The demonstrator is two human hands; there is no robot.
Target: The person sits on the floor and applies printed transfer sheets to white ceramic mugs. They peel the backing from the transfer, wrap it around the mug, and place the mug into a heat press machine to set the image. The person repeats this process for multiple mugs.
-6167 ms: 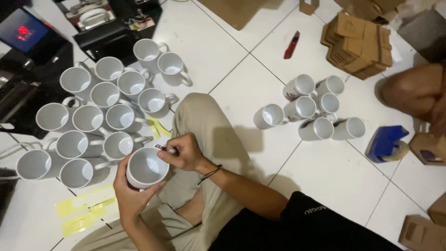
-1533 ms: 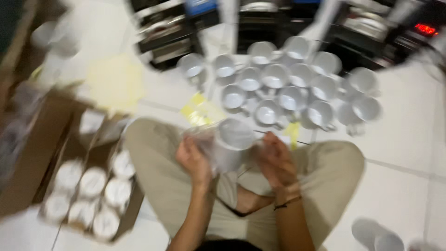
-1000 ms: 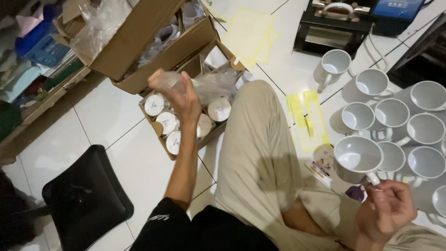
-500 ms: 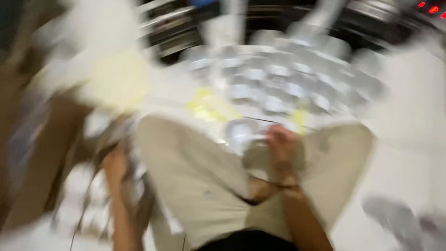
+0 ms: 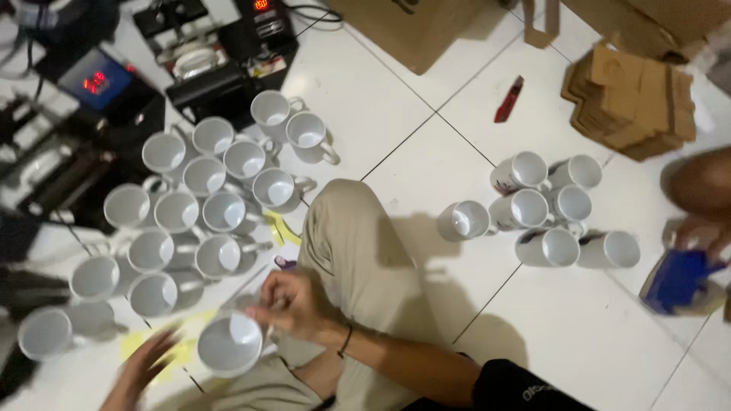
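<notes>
White mug sits low-left in view, mouth up, just by the person's bent knee, over the tile floor; can't tell if it rests on the floor or is lifted. Right hand is at the mug's right rim, fingers curled and pinching toward it, w/ a black band at the wrist; whether it grips the handle or sth small is hidden. Left hand is just left of the mug, blurred, fingers spread, seems open, not clearly touching. Yellow tape strips lie on the floor under that hand. Above-left, a tight cluster of empty white mugs stands upright, approx a dozen-plus, handles at mixed angles. Beyond them, black press machines w/ a lit red display. Right of the knee, well apart, a 2nd group of printed mugs lies on its sides. Farther up: red cutter, stack of flat cardboard. At the right edge another person's hand touches a blue box.
</notes>
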